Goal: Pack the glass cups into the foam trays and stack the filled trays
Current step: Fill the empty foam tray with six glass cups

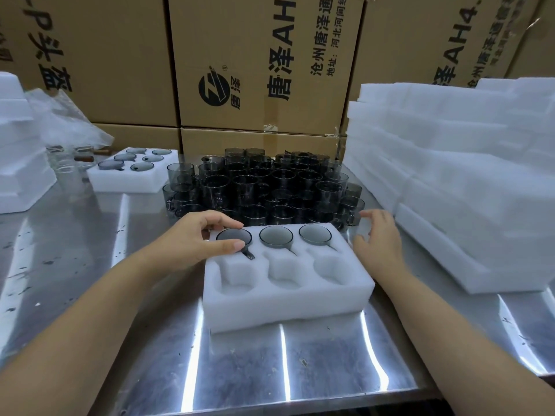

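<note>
Head view: the foam tray lies on the steel surface straight ahead of the person, its long side running left to right, with two rows of three pockets. The far row is full: the far-left cup, the middle cup and the right cup sit rim up, handles pointing toward the near row. The three near pockets are empty.

The left hand is at the far-left cup, thumb on the near side of its rim and forefinger curved over the far side. It seems to pinch the rim, though it may only be steadying it. The right hand hovers just off the tray's far right corner, fingers loosely spread and holding nothing.

The loose cups stand crowded just beyond the tray's far edge, dark glass, rims up. The right hand is nearer to them, with the closest ones just past its fingertips. The next cup will probably come from there and travel back toward the person into the near row, handle turned to suit the pocket.

At the far left a second tray has all its visible pockets filled. A tall stack of foam rises on the right, with cardboard boxes behind
</note>
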